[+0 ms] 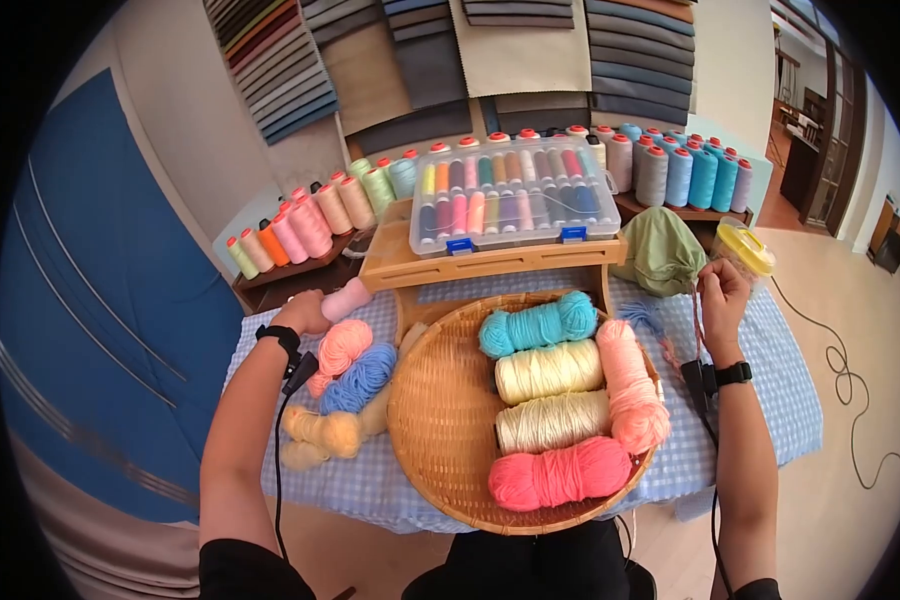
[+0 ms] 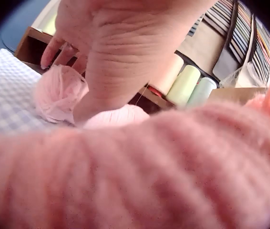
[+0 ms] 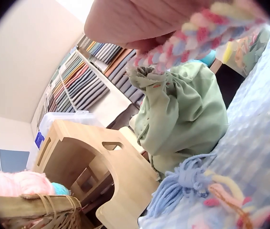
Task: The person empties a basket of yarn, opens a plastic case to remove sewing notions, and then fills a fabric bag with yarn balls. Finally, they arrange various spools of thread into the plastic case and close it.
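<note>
At the left of the table my left hand (image 1: 304, 312) grips a pale pink skein of yarn (image 1: 347, 298). In the left wrist view the thumb lies across this skein (image 2: 61, 93), and the far fingers are partly hidden behind it. On the right, my right hand (image 1: 725, 292) pinches a multicoloured braided cord (image 3: 187, 43), which hangs down past the wrist. Just beyond that hand sits a green fabric drawstring bag (image 1: 660, 255), gathered at its mouth. A light blue yarn tassel (image 3: 182, 183) lies on the cloth below the bag.
A round bamboo basket (image 1: 435, 420) with several skeins stands in front. Peach, blue and tan skeins (image 1: 355, 378) lie left of it. Behind is a wooden stand (image 1: 490, 265) bearing a clear thread box (image 1: 515, 195). A yellow-lidded container (image 1: 745, 250) is at the right edge.
</note>
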A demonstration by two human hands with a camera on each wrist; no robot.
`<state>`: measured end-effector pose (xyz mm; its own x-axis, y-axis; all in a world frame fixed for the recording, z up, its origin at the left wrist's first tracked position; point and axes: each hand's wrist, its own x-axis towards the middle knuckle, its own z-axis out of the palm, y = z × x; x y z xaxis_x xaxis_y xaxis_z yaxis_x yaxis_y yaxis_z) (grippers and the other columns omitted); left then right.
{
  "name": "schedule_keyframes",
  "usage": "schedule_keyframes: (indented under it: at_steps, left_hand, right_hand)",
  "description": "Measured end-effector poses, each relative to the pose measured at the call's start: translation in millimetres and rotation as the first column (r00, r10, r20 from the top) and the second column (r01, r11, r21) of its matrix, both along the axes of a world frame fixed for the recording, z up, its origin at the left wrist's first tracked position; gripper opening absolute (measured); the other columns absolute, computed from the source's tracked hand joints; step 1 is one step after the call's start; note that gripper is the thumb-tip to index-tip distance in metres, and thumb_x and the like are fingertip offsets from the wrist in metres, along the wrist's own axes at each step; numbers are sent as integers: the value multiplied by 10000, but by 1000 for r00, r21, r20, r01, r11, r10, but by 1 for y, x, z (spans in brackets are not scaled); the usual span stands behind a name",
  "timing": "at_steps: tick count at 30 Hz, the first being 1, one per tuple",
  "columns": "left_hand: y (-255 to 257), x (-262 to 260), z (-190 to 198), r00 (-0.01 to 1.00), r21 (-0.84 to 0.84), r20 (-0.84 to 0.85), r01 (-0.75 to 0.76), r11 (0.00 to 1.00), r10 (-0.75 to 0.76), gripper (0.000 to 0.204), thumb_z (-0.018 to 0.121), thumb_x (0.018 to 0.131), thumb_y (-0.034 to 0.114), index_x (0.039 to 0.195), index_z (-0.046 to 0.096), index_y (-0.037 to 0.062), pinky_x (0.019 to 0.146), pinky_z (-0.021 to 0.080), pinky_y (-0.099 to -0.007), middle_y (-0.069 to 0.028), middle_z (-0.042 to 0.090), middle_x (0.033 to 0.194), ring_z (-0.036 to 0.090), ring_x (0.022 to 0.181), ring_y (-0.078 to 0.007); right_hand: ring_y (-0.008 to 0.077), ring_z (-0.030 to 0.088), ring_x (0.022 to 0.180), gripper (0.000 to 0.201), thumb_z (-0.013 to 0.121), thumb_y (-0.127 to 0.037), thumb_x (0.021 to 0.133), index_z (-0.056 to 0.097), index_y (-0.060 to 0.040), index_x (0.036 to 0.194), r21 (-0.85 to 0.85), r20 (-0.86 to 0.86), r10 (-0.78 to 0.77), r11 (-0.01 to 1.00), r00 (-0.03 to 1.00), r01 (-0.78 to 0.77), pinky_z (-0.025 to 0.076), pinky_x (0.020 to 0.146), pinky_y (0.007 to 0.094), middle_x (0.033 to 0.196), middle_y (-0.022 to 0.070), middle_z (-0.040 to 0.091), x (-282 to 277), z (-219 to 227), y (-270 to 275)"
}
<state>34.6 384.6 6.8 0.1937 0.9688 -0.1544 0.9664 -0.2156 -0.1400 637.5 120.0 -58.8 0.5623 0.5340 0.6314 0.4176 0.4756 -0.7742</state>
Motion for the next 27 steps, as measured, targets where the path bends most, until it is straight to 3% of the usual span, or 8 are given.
schedule_keyframes:
  at_steps: [4, 10, 15, 17, 19, 21, 24, 27]
  left_hand:
    - [-22, 8, 15, 996, 117, -79, -38, 992, 47, 493, 748, 754, 300, 1151, 733, 7, 957, 552, -453, -227, 718, 1186, 694, 1121, -368]
    - [-47, -26, 75, 986, 115, 40, -168, 979, 164, 550, 696, 707, 425, 988, 757, -44, 833, 554, -450, -268, 733, 1003, 723, 953, -393]
    - [-151, -22, 135, 975, 221, 200, -139, 965, 95, 514, 694, 745, 405, 838, 719, -100, 653, 517, -416, -241, 685, 722, 695, 673, -326]
    - [-198, -8, 149, 885, 79, 461, -110, 991, 61, 401, 709, 809, 313, 856, 705, -85, 618, 498, -336, -129, 666, 693, 649, 649, -186]
    - [-235, 4, 141, 663, -84, 747, 26, 996, 46, 272, 709, 865, 211, 913, 694, -56, 618, 479, -265, -32, 650, 741, 597, 696, -87]
    - [-275, 42, 142, 634, -163, 773, 192, 968, 4, 255, 719, 899, 190, 996, 689, -43, 660, 490, -244, -11, 678, 843, 611, 759, -75]
    - [-285, 87, 110, 580, -134, 808, 346, 928, -100, 392, 750, 906, 205, 1173, 623, -52, 738, 532, -287, -72, 699, 930, 639, 835, -109]
    - [-279, 126, 80, 705, -7, 674, 306, 952, -222, 529, 719, 862, 303, 1202, 563, -72, 697, 556, -373, -195, 719, 868, 719, 768, -290]
  right_hand:
    - [66, 532, 683, 136, 518, -9, 930, 596, -5, 818, -33, 5, -28, 999, 1000, 28, 434, 623, 234, 752, -5, 589, -4, 3, -2]
    - [60, 531, 682, 146, 529, -15, 919, 596, 8, 791, -83, 26, -48, 995, 998, 50, 436, 625, 240, 732, -9, 590, -2, 0, 3]
    - [52, 540, 692, 142, 537, -15, 907, 616, 24, 795, -61, 32, -115, 991, 993, 116, 439, 634, 238, 730, -14, 599, 5, -4, 5]
    - [50, 538, 689, 143, 541, -19, 903, 617, 26, 790, -75, 27, -117, 990, 993, 119, 441, 634, 241, 728, -15, 597, 5, -5, 6]
    - [49, 530, 681, 138, 544, -24, 899, 610, 24, 788, -95, 71, -120, 987, 990, 127, 440, 629, 245, 722, -16, 588, 7, -6, 7]
    - [50, 526, 679, 137, 544, -26, 897, 607, 23, 785, -104, 78, -124, 986, 989, 132, 439, 628, 246, 719, -17, 584, 6, -5, 6]
    - [52, 519, 674, 135, 547, -27, 894, 603, 22, 781, -109, 74, -109, 987, 991, 117, 436, 623, 247, 715, -18, 579, 3, -4, 4]
    - [50, 511, 660, 135, 559, -30, 888, 610, 21, 773, -97, 71, -114, 988, 991, 121, 431, 612, 247, 697, -22, 573, 11, -12, 7]
